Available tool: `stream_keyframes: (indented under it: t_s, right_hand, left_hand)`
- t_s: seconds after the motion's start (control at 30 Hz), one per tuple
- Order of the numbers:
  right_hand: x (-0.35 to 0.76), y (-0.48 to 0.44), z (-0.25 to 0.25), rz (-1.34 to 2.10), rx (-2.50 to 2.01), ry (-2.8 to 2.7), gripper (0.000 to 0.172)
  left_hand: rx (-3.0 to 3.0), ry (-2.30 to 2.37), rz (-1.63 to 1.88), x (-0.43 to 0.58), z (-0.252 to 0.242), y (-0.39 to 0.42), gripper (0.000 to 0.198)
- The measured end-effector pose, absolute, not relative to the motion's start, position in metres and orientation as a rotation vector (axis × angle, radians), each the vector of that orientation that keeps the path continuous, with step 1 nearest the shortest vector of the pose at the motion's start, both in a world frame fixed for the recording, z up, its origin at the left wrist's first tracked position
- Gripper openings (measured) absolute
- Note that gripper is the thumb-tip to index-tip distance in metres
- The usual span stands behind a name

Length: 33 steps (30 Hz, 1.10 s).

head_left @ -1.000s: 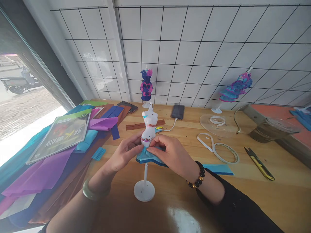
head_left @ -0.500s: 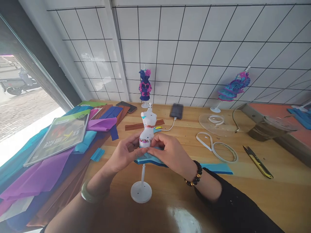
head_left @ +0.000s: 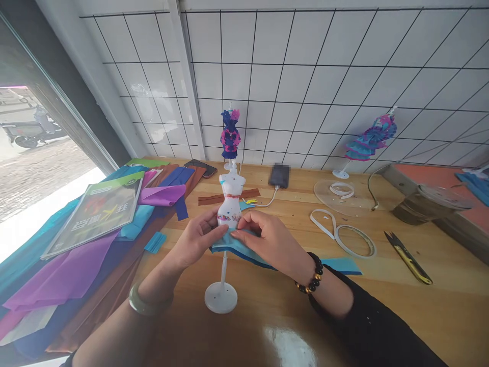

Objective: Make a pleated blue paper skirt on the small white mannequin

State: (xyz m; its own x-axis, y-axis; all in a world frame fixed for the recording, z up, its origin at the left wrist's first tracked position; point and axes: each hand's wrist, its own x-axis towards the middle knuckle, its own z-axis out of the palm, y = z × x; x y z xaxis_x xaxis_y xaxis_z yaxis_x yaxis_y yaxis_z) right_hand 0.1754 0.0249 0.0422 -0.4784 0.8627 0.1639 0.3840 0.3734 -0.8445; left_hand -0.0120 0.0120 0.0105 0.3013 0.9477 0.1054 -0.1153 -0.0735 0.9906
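Observation:
A small white toy dress-form mannequin (head_left: 231, 191) stands upright before me on a round white base (head_left: 220, 298), with patterned bands at its waist and hips. My left hand (head_left: 195, 238) closes round one side of its hips, thumb pressed on the front. A blue crepe paper strip (head_left: 226, 243) with a darker blue lower edge wraps the front below the hip band. Pinched between thumb and fingertips of my right hand (head_left: 269, 238), the strip runs on under that hand; its loose end (head_left: 342, 265) lies to the right. The mannequin's back is hidden.
Coloured paper sheets (head_left: 76, 280) and a plastic-sleeved booklet (head_left: 97, 214) lie left. Two dressed mannequins (head_left: 230, 135) (head_left: 372, 136) stand behind. Rolls of white tape (head_left: 355, 240), yellow-handled snips (head_left: 410, 261) and a plastic container (head_left: 424, 204) are right; a charging phone (head_left: 279, 176) is behind.
The mannequin has turned slightly and stands straighter. My left thumb has drawn away from my right thumb, showing more of the blue strip's front.

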Motion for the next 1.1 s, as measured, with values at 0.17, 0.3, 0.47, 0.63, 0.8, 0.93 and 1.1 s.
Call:
stream_keyframes:
  t_s: [0.17,0.3,0.47,0.63,0.8,0.93,1.1]
  right_hand:
    - [0.1768,0.0251,0.0439,1.009,-1.14,-2.058,0.012]
    - [0.1771,0.0247,0.0437,0.997,-1.159,-2.095,0.016]
    - [0.1771,0.0242,0.0431,0.964,-1.172,-2.104,0.016]
    - [0.1772,0.0238,0.0424,0.923,-1.145,-2.118,0.015]
    - [0.1767,0.0207,0.0438,0.848,-1.158,-2.082,0.014]
    - [0.1768,0.0193,0.0457,0.831,-1.17,-2.085,0.014]
    - [0.1762,0.0171,0.0493,0.792,-1.169,-2.142,0.015]
  left_hand:
    - [1.355,0.842,1.081,-0.0127,0.0082,0.0129,0.046]
    - [1.387,0.774,1.082,-0.014,0.0064,0.0134,0.044]
    - [1.398,0.701,1.066,-0.015,0.0058,0.0138,0.049]
    - [1.412,0.726,1.068,-0.0121,0.0097,0.0121,0.052]
    - [1.379,0.768,1.085,-0.0107,0.0119,0.0107,0.053]
    - [1.368,0.758,1.102,-0.0116,0.0109,0.011,0.053]
    - [1.378,0.786,1.124,-0.0119,0.0098,0.0109,0.054]
